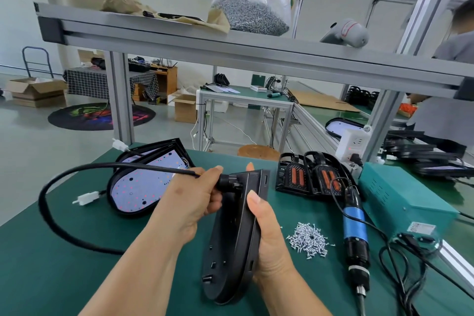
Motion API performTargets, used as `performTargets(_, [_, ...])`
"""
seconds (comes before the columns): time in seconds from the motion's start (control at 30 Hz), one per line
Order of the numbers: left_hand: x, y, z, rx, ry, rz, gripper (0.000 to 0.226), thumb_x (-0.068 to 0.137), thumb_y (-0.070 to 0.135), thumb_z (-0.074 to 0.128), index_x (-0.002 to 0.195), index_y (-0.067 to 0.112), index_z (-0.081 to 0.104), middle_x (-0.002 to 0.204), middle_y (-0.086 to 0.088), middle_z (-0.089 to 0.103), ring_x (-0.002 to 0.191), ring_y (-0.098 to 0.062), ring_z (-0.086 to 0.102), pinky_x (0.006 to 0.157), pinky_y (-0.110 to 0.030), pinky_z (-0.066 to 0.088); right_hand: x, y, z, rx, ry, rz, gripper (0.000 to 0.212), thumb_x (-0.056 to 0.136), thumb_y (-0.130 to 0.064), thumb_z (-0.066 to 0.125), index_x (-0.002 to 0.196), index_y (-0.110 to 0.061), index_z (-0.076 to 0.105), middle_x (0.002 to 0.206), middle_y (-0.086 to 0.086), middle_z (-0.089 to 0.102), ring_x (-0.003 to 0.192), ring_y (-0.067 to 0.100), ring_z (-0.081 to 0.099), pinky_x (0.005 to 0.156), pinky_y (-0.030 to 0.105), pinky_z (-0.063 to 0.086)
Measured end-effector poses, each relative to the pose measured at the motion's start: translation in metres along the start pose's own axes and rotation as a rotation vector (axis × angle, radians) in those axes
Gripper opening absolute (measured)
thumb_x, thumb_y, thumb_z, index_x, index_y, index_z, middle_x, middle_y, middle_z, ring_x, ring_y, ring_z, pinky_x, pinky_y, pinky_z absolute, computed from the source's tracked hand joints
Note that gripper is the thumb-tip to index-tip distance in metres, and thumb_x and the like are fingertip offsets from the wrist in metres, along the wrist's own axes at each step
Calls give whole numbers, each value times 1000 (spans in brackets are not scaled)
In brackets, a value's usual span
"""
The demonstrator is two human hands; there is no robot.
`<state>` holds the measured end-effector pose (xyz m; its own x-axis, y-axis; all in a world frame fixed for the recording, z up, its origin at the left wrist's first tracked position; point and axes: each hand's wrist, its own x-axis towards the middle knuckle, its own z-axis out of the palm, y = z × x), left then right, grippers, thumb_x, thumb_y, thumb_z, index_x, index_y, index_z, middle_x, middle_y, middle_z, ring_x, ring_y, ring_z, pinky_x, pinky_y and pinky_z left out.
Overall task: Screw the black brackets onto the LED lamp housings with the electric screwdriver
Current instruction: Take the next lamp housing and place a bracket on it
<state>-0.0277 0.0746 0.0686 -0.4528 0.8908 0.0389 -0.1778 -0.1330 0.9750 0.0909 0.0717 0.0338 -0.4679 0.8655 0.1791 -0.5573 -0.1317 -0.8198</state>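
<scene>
The left hand (189,202) clamps its grip on the lamp housing (230,238) by the cable (43,202), the right hand (269,238) on its edge; the looping cable could snag, twisting it free

Seemingly an assembly workshop: aluminium-frame bench (230,46), green mat (77,264), bag of screws (254,15), electric screwdriver (355,226).

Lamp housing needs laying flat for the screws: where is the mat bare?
Bare mat lies near-left, this side of the black cable. Crowded on the right: screw pile, electric screwdriver, green box, brackets; LED lamps fill the far left.
</scene>
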Motion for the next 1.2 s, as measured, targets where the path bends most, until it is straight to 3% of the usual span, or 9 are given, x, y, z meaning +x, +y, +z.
performTargets(0.1, [-6, -3, 2, 46, 32, 167, 36, 93, 24, 66, 65, 6, 53, 59, -3, 55, 42, -4, 54, 43, -16, 46, 2, 3, 0, 53, 15, 2, 108, 57, -48, 84, 146, -5, 43, 132, 29, 59, 118, 36, 59, 109, 50, 43])
performTargets(0.17, [-9, -5, 3, 94, 45, 241, 36, 91, 28, 67, 71, 0, 57, 66, -8, 58, 47, -5, 59, 49, -19, 49, 2, 3, -1, 58, 27, 3, 109, 53, -51, 88, 142, -2, 47, 129, 30, 60, 114, 36, 60, 107, 51, 42])
performTargets(0.27, [-12, -7, 2, 195, 52, 338, 30, 89, 36, 68, 69, 13, 64, 63, -2, 63, 53, -8, 63, 60, -30, 53, 1, 1, -1, 79, 51, 23, 116, 48, -54, 91, 140, 1, 48, 132, 34, 56, 120, 42, 56, 108, 55, 40])
performTargets(0.37, [-16, -8, 1, 265, 38, 416, 26, 81, 50, 65, 72, 26, 68, 64, 1, 65, 61, -16, 62, 66, -33, 51, 1, 2, 1, 146, 62, 31, 96, 64, -43, 80, 143, -1, 45, 138, 37, 49, 133, 50, 44, 116, 61, 29])
performTargets(0.57, [-15, -11, 7, 69, 50, 204, 38, 72, 48, 69, 74, 11, 69, 63, 0, 67, 53, -7, 63, 57, -24, 52, 3, 6, -1, 101, 58, -13, 111, 51, -54, 91, 136, 5, 48, 120, 30, 60, 115, 40, 56, 113, 61, 32])
performTargets(0.8, [-13, -10, 6, -13, 30, 93, 29, 92, 29, 67, 84, 1, 69, 71, -9, 71, 55, -11, 64, 51, -20, 51, 8, 7, -1, -140, 19, -139, 51, 73, -52, 78, 113, -21, 70, 117, 23, 68, 109, 36, 65, 108, 60, 41])
performTargets(0.93, [-19, -10, 9, -105, 29, 79, 46, 92, 37, 64, 91, -10, 65, 84, -27, 66, 77, -33, 59, 78, -44, 54, 10, 0, -1, -275, 97, -138, 88, 68, -57, 77, 142, -17, 51, 132, 23, 60, 127, 38, 55, 113, 59, 35])
performTargets(1.03, [-23, -13, 9, -209, -160, -54, 66, 80, 58, 54, 101, -3, 69, 103, -18, 70, 92, -35, 65, 93, -42, 48, 13, -4, 1, -419, 118, -168, 101, 61, -67, 68, 151, -31, 39, 142, 15, 48, 134, 21, 50, 118, 45, 31])
performTargets(1.2, [-31, -15, -1, -329, -509, -152, 81, 73, 79, 55, 121, 15, 70, 127, -15, 67, 117, -27, 65, 87, -34, 58, 15, -8, 5, -632, 318, -162, 106, 45, -89, 53, 142, -58, 23, 145, 1, 34, 136, 12, 42, 118, 32, 29])
